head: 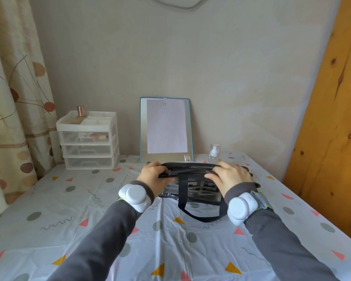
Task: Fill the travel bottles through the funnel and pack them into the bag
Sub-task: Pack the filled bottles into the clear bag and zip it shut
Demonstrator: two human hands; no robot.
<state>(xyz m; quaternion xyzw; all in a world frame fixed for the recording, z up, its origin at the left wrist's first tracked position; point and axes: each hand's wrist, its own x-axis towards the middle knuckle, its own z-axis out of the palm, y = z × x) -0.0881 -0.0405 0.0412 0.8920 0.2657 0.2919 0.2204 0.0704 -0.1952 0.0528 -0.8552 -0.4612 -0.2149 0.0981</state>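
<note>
Curling over the top edge of the bag (201, 190), the fingers (155, 164) of the left hand (153, 175) gripped its left end, with the thumb lying along the near face. The right hand (230, 177) did much the same at the other end: its fingers (224, 165) bent over the far side of the rim and the thumb pointed inward across the front, so both hands held the bag and nothing else. Whether the zip between them was open or closed could not be told.

The bag stood on the patterned table (89, 209), its long axis running left to right across the person, one hand at each end, and its black strap (182, 207) hung forward onto the cloth. One clear travel bottle (214, 152) stood upright beyond the bag, behind its right end and apart from it, so the right hand was plainly the nearer one. No funnel was in view. The likely next step was to spread the mouth and reach back and to the right for that bottle.

Both forearms, in grey sleeves with a white wrist unit (135, 196) on each, stretched forward and converged on the bag, palms down.
</note>
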